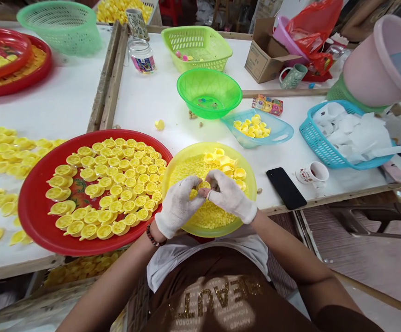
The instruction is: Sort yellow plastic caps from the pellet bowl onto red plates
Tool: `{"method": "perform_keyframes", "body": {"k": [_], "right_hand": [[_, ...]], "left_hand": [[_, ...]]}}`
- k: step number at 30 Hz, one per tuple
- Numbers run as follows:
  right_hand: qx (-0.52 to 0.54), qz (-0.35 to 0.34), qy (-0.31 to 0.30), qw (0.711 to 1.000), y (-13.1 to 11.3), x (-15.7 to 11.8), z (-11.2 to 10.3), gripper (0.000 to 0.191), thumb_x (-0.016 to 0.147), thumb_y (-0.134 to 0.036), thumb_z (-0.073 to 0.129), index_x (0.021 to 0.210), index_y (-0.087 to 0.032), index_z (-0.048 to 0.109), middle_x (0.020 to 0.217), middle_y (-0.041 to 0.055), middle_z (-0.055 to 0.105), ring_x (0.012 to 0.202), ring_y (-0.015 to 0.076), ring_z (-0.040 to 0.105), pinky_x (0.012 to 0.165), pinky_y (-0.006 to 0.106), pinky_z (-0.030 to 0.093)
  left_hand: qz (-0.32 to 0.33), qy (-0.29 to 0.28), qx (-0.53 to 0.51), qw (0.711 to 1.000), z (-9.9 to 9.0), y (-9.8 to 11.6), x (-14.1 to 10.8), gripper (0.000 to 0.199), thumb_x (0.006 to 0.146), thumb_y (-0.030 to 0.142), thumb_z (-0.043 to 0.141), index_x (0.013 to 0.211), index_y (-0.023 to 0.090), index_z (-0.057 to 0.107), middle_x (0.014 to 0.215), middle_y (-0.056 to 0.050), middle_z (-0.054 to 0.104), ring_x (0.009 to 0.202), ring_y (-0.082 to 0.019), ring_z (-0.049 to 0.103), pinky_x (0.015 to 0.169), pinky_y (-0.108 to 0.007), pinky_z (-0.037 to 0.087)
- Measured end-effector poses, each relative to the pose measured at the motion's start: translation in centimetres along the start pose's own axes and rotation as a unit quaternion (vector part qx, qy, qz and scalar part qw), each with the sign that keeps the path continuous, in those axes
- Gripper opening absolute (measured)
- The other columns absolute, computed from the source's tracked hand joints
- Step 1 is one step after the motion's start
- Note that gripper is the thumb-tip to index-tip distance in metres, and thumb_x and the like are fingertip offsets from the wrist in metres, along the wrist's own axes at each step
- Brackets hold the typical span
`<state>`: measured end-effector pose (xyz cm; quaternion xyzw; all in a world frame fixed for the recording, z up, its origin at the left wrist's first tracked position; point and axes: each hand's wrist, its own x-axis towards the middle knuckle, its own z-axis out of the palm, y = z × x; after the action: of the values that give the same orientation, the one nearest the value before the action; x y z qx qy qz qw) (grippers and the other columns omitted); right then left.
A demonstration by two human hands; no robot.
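Both hands wear white gloves with bare fingertips and meet above a yellow bowl (252,184) of small yellow pieces (214,216). My left hand (179,203) and my right hand (226,191) pinch one small yellow cup (204,185) between them. More yellow cups (226,163) lie on the pieces at the bowl's back right. To the left, a large red tray (34,216) bears many yellow cups with pieces inside, set close together around a patterned bare patch.
Behind the bowl are a green bowl (209,94), a blue scoop-shaped basket (283,131) with yellow cups and a green basket (197,41). At right lie a black phone (286,188), a mug (304,174) and a blue basket (325,147). Loose yellow cups (7,152) lie far left.
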<state>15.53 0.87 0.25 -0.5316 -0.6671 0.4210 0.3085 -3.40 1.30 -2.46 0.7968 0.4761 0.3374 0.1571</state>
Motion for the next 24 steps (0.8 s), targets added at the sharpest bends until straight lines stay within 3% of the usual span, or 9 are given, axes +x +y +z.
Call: {"method": "perform_keyframes", "body": {"k": [2,5,9,11,13,16,19,21,24], "right_hand": [[0.043,0.008,-0.053,0.998,0.0,0.4,-0.2,0.018,0.094,-0.039,0.056,0.094,-0.022,0.053,0.077,-0.0026,0.056,0.066,0.0122,0.055,0.062,0.028,0.044],[0.106,0.028,-0.092,0.990,0.2,0.1,-0.6,0.015,0.099,-0.030,0.042,0.102,-0.021,0.054,0.081,-0.0008,0.062,0.068,0.0128,0.063,0.064,0.028,0.049],[0.021,-0.003,-0.010,1.000,0.1,-0.7,-0.5,0.016,0.097,-0.030,0.048,0.106,-0.021,0.057,0.089,0.0016,0.064,0.078,0.0149,0.063,0.073,0.031,0.049],[-0.039,-0.015,0.013,0.999,-0.2,-0.6,-0.2,0.016,0.092,-0.034,0.057,0.102,-0.022,0.057,0.084,-0.0001,0.061,0.075,0.0150,0.058,0.071,0.031,0.046],[-0.066,-0.008,-0.005,0.998,-0.6,-0.1,0.2,0.020,0.086,-0.036,0.065,0.098,-0.022,0.056,0.072,-0.0039,0.054,0.066,0.0139,0.051,0.064,0.030,0.042],[-0.017,0.021,-0.063,0.998,-0.6,0.6,0.2,0.020,0.085,-0.038,0.065,0.090,-0.022,0.053,0.069,-0.0050,0.052,0.060,0.0123,0.049,0.059,0.029,0.041],[0.134,0.085,-0.110,0.981,0.0,0.6,-0.4,0.017,0.093,-0.038,0.051,0.098,-0.022,0.054,0.075,-0.0017,0.061,0.063,0.0139,0.060,0.056,0.028,0.048],[0.187,0.109,-0.091,0.972,0.3,0.3,-0.7,0.019,0.096,-0.036,0.044,0.106,-0.022,0.053,0.078,-0.0008,0.064,0.066,0.0149,0.065,0.056,0.027,0.050],[0.131,0.076,-0.039,0.988,0.4,-0.2,-0.4,0.019,0.097,-0.039,0.048,0.102,-0.022,0.055,0.079,-0.0012,0.062,0.064,0.0126,0.062,0.057,0.026,0.049]], "left_hand": [[-0.008,-0.006,0.010,1.000,-0.2,0.2,-0.3,0.015,0.087,0.027,0.066,0.099,0.020,0.061,0.091,-0.003,0.073,0.082,-0.018,0.071,0.075,-0.028,0.056],[-0.028,-0.010,-0.014,0.999,-0.6,0.2,-0.6,0.024,0.085,0.028,0.070,0.105,0.019,0.060,0.096,-0.004,0.074,0.083,-0.018,0.072,0.076,-0.029,0.058],[-0.042,0.000,-0.061,0.997,-0.7,0.0,-0.9,0.044,0.086,0.022,0.069,0.126,0.018,0.051,0.111,-0.006,0.073,0.093,-0.016,0.073,0.082,-0.027,0.059],[-0.015,0.010,-0.029,0.999,-0.5,0.0,-1.0,0.040,0.087,0.022,0.067,0.124,0.019,0.052,0.110,-0.006,0.073,0.094,-0.018,0.073,0.084,-0.030,0.059],[0.026,0.019,0.021,0.999,-0.1,0.1,-1.1,0.030,0.088,0.021,0.063,0.116,0.019,0.053,0.107,-0.008,0.073,0.093,-0.021,0.073,0.084,-0.034,0.060],[0.062,0.021,0.062,0.996,0.3,0.1,-1.3,0.020,0.090,0.021,0.059,0.109,0.019,0.053,0.099,-0.009,0.074,0.089,-0.023,0.072,0.081,-0.036,0.059],[0.042,0.011,0.050,0.998,0.3,0.0,-1.4,0.021,0.090,0.026,0.061,0.108,0.019,0.052,0.098,-0.008,0.073,0.087,-0.023,0.072,0.077,-0.035,0.059],[0.013,-0.002,0.033,0.999,0.2,-0.1,-1.5,0.025,0.090,0.029,0.062,0.110,0.020,0.051,0.101,-0.007,0.073,0.088,-0.022,0.072,0.078,-0.034,0.059],[-0.010,-0.013,0.022,1.000,0.1,-0.1,-1.5,0.028,0.090,0.030,0.063,0.113,0.021,0.051,0.104,-0.007,0.072,0.092,-0.021,0.072,0.082,-0.033,0.058]]}}
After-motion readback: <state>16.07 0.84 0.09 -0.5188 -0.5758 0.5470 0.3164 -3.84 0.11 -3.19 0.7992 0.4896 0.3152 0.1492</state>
